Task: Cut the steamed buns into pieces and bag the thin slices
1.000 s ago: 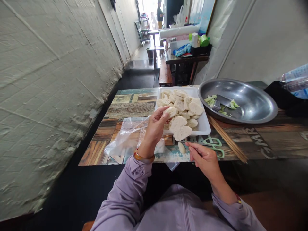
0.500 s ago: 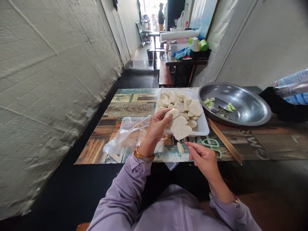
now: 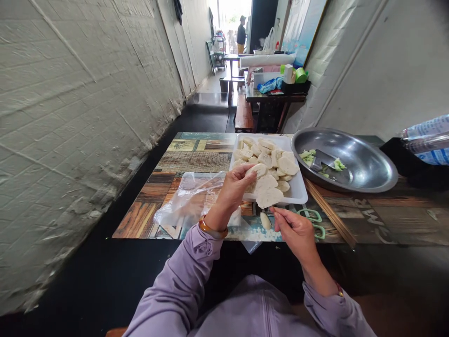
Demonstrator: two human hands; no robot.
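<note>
From my remote seat I am watching the left hand [image 3: 235, 186] holding a pale slice [image 3: 259, 170] over the near part of the white tray [image 3: 300, 193], its fingers pinching the edge. Two more slices [image 3: 269, 198] are overlapping below it, towards the right hand [image 3: 295, 228], whose fingers are pinching a thin stick [image 3: 272, 209]; its far end is hiding from me. I am favouring light, steady pressure, aligning the stick with each slice's middle and sparing the seemingly soft edges

Tabletop [image 3: 192, 160]: brn/teal patchwork, wood-grain print. Slices [image 3: 267, 183]: off-wht. Tray [image 3: 303, 191]: wht. Bowl [image 3: 368, 161]: silver-gry. Greens [image 3: 339, 164]: lt grn. Scissor handles [image 3: 319, 216]: mint grn. Chopsticks [image 3: 329, 212]: tan-brn. Sleeve [image 3: 175, 281]: plain lilac. Bangle [image 3: 211, 229]: amber. Wall [image 3: 77, 121]: gry-wht, brick patt. Bench [image 3: 243, 115]: red-brn. Floor [image 3: 205, 114]: blk.
</note>
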